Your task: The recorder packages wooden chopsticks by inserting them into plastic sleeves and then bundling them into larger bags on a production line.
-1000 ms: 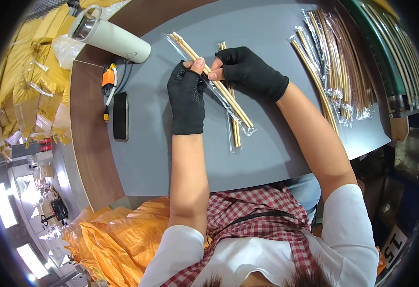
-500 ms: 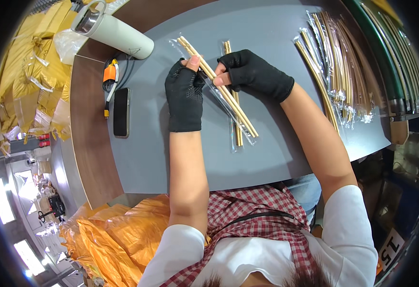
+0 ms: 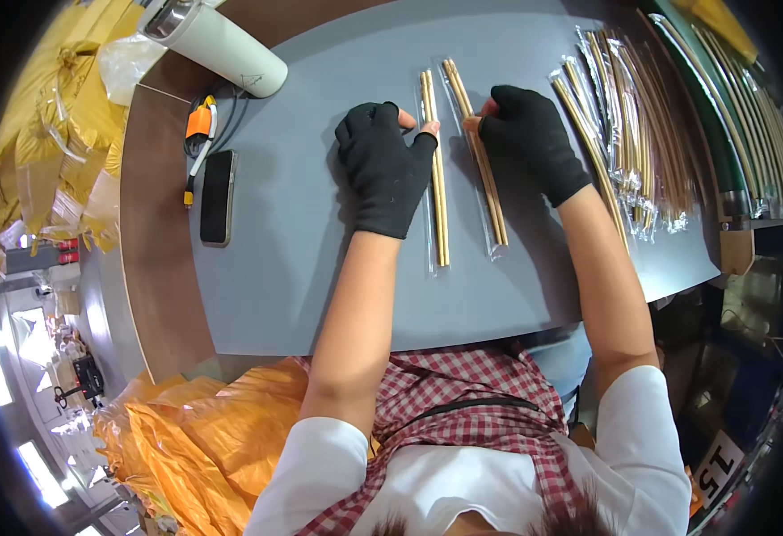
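Two clear sleeves of wooden chopsticks lie side by side on the grey table [image 3: 320,268]. My left hand [image 3: 381,165], in a black fingerless glove, rests flat on the table with its thumb touching the left chopstick sleeve [image 3: 436,179]. My right hand [image 3: 526,138], also gloved, presses its fingertips on the upper part of the right chopstick sleeve [image 3: 485,179]. Both sleeves lie flat, pointing away from me.
A row of several packed chopstick sleeves [image 3: 624,134] lies at the right. A white thermos [image 3: 217,45] lies on its side at the far left, near an orange utility knife [image 3: 197,134] and a black phone [image 3: 217,196]. Yellow bags [image 3: 34,134] pile left.
Both hands held one chopstick sleeve tilted above the table; now it lies flat beside the other sleeve, and my hands have spread apart onto the table.
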`<state>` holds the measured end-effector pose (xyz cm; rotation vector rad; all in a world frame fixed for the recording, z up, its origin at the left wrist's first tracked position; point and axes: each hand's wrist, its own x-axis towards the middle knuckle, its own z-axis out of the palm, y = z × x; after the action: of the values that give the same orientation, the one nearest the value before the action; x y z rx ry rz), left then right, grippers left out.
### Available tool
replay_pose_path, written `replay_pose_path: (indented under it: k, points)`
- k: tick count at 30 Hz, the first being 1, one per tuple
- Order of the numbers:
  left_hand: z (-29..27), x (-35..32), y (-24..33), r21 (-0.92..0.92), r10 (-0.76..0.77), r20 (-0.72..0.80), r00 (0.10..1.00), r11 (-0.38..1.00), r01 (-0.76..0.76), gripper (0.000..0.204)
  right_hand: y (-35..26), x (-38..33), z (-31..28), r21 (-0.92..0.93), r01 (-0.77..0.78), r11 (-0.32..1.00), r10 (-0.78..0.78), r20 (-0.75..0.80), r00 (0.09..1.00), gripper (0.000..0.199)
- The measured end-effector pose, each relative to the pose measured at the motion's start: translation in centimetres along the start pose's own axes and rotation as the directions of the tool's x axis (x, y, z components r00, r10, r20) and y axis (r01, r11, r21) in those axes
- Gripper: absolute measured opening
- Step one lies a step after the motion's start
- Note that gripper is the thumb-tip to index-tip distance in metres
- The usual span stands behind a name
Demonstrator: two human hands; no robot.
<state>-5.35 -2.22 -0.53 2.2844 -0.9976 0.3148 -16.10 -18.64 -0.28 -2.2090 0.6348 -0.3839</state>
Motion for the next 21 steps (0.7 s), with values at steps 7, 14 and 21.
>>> replay_pose_path:
  k: [7, 14, 21]
  points:
    - [0.7, 0.2, -0.2, -0.022, -0.071, -0.010, 0.997, 0.997, 0.071, 0.028, -1.4, -0.8, 1.5, -0.295, 0.125, 0.947, -0.151, -0.064, 0.987, 0.027]
    - [1.3, 0.4, -1.3, -0.030, -0.084, -0.036, 0.996, 0.996, 0.083, 0.028, -2.5, -1.1, 2.6, -0.345, 0.131, 0.929, -0.153, -0.039, 0.987, 0.024]
    - [0.9, 0.3, -0.7, -0.004, -0.075, -0.036, 0.997, 0.997, 0.075, 0.026, -3.0, -1.8, 3.2, -0.235, 0.321, 0.917, -0.348, -0.079, 0.934, 0.014]
